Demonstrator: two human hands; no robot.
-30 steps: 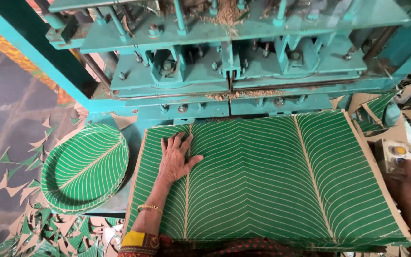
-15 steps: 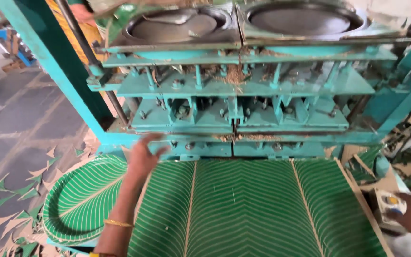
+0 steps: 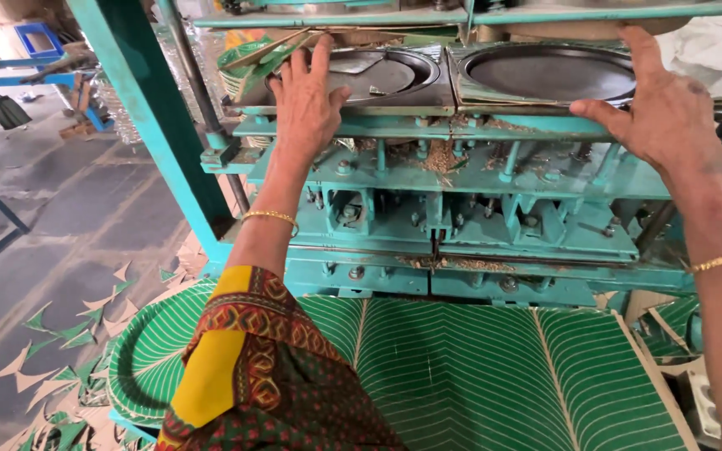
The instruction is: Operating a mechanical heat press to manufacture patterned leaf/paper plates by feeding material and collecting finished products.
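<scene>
Change: both hands up on the teal press [image 3: 461, 175] now; 0.5 s ago left was low by the sheet, right at the frame's lower edge.
Left hand [image 3: 307, 100]: fingers spread, flat on rim of left mould [image 3: 378, 75] atop press, clamped on nothing.
Right hand [image 3: 670, 108]: open, thumb out, resting on front-right rim of right mould [image 3: 553, 75].
Moulds: two dark round dishes, side by side; left holds a few scraps, right looks bare.
Sheet: green leaf-print sheet [image 3: 503, 376] lies flat below press.
Plates: stack of leaf-print plates [image 3: 148, 367] left of sheet, below press.
Floor: green offcuts [image 3: 52, 334] left of press.
</scene>
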